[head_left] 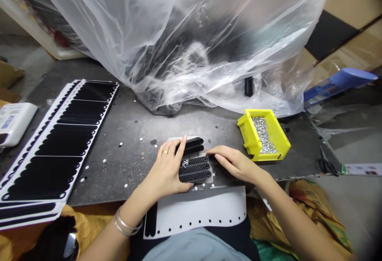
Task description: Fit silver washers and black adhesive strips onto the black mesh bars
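The person's left hand (167,165) lies open on a small stack of black strips (194,169), with its fingers spread and not closed into a fist. It wears a gold ring (165,152), and two thin silver bangles (128,225) sit on that wrist. The right hand (235,164) is open too, with its fingers close together and their tips right at the edge of the strips. The strips have a bumpy, woven look and sit on a white backing near the middle of a dark gray metal table (128,149). A few tiny shiny rings (185,162) lie on top of them (they are almost too small to see well). Just right of the right hand is a yellow plastic bin (264,133) full of small silver bits (263,135). Long sheets of black strips (56,141) lie on the left side of the table, and a big clear plastic bag (179,42) lies bunched up behind.
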A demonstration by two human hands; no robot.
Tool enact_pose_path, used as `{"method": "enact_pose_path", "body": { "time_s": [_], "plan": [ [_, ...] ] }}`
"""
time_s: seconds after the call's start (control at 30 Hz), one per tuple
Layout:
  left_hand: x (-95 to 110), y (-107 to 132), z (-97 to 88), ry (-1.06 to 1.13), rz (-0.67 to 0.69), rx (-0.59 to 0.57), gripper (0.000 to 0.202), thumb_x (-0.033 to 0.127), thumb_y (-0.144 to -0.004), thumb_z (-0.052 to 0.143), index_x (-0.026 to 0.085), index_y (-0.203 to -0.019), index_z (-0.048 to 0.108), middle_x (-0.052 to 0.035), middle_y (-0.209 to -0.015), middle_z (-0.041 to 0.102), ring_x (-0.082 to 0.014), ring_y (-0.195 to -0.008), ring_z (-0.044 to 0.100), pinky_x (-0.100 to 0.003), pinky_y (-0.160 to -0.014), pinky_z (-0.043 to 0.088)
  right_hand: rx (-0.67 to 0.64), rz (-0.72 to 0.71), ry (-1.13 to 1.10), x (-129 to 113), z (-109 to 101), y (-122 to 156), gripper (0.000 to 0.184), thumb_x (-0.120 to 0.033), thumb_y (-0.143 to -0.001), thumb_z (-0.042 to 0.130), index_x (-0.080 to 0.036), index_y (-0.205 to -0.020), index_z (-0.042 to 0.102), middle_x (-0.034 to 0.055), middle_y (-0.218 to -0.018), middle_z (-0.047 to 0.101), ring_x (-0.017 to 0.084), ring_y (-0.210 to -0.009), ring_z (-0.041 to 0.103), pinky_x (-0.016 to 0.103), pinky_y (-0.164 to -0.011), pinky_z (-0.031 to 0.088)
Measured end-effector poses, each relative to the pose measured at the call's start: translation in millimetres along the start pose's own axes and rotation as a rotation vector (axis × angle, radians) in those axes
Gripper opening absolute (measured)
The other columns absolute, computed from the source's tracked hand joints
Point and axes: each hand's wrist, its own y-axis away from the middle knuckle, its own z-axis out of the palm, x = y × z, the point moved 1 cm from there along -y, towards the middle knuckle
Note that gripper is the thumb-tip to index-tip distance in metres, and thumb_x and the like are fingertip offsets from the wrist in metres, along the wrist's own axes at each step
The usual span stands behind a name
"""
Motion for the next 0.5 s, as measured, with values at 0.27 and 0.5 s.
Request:
{"method": "enact_pose_path", "body": {
  "time_s": [0.27, 0.5],
  "plan": [
    [-4, -9, -5.0, 0.016, -0.038, -0.079, 0.138, 0.048, -0.058, 0.086, 0.019, -0.165, 0.004, -0.0220, -0.148, 0.043, -0.0439, -0.139, 0.041, -0.062, -0.115, 0.034, 0.241, 0.006, -0.007, 7, 6, -6, 0.029, -0.019, -0.104, 0.048, -0.024, -0.125, 0.067, 0.0099, -0.121, 0.070, 0.022, -0.116, 0.067, 0.045, -0.104, 0.057],
    [-3, -8, -3.8, 0.014, -0.002, -0.038, 0.129, 0.045, -0.063, 0.082, 0.019, -0.165, 0.009, -0.0212, -0.143, 0.050, -0.0425, -0.131, 0.049, -0.061, -0.111, 0.038, 0.094, -0.022, -0.107, 6, 17, -40, 0.045, -0.016, -0.100, 0.051, -0.027, -0.143, 0.060, 0.0082, -0.134, 0.069, 0.022, -0.126, 0.065, 0.047, -0.112, 0.052]
  ]
}}
